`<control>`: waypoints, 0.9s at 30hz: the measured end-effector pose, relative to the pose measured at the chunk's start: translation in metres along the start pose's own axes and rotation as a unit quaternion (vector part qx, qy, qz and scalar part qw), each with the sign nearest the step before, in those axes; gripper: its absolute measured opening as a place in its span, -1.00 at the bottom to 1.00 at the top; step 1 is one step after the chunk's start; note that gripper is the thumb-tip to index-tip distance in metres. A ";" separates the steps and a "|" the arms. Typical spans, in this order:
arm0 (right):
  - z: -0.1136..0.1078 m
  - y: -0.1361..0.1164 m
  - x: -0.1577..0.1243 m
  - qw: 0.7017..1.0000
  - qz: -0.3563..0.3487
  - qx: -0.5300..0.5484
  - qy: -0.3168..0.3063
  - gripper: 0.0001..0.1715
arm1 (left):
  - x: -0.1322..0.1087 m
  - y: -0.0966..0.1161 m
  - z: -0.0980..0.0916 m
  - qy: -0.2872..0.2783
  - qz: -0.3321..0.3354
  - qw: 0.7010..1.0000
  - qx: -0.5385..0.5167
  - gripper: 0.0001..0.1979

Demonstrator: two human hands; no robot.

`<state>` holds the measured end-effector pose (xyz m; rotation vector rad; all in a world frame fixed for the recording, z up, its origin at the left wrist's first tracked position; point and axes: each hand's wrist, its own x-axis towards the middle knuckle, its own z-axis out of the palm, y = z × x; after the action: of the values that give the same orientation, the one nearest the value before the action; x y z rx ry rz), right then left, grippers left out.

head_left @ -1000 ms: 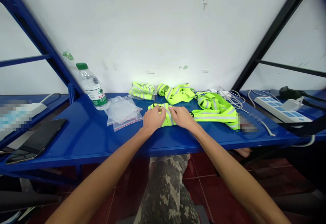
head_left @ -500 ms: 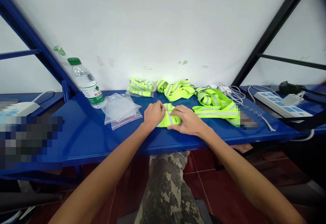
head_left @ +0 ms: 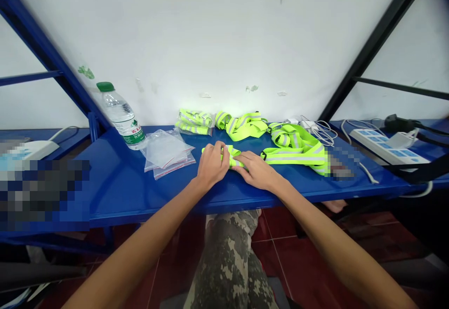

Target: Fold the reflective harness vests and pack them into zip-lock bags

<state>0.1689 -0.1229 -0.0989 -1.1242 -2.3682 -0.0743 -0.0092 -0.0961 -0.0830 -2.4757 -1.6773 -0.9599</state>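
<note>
A small folded neon-yellow reflective vest [head_left: 232,154] lies on the blue table [head_left: 140,192] near its front edge. My left hand [head_left: 212,164] rests on the bundle's left end with its fingers curled over it. My right hand [head_left: 257,171] presses on the right end, fingers together and laid over the fabric. Most of the bundle is hidden under both hands. A loose pile of the same vests [head_left: 298,147] lies just to the right of my right hand.
Clear zip bags [head_left: 164,152] lie left of my hands, with a water bottle [head_left: 121,117] behind them. Further vests [head_left: 242,124] and a bagged one [head_left: 194,121] sit against the wall. White cables [head_left: 322,133] and a power strip [head_left: 386,145] lie at right.
My hands have drawn closer over the bundle. The fabric now looks flatter and more compact than a second ago, and my right hand lies lower on it.
</note>
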 end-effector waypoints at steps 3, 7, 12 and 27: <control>-0.001 0.000 0.015 1.000 0.010 -0.012 -0.009 -0.58 | 0.009 -0.004 0.004 0.009 -0.055 0.998 0.029 -0.65; 0.004 0.006 0.035 0.996 0.081 -0.023 -0.028 -0.54 | 0.030 -0.010 0.008 -0.008 -0.144 0.990 0.010 -0.64; 0.011 0.018 0.051 0.985 0.164 -0.008 -0.049 -0.48 | 0.045 -0.011 0.012 -0.016 -0.191 0.982 -0.005 -0.64; 0.021 0.029 0.063 0.972 0.141 0.183 -0.049 -0.47 | 0.058 -0.026 0.023 -0.023 -0.246 0.961 -0.124 -0.72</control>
<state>0.1482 -0.0541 -0.0926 -1.2835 -2.1568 0.5079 -0.0057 -0.0283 -0.0820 -2.2652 -2.3929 -1.2225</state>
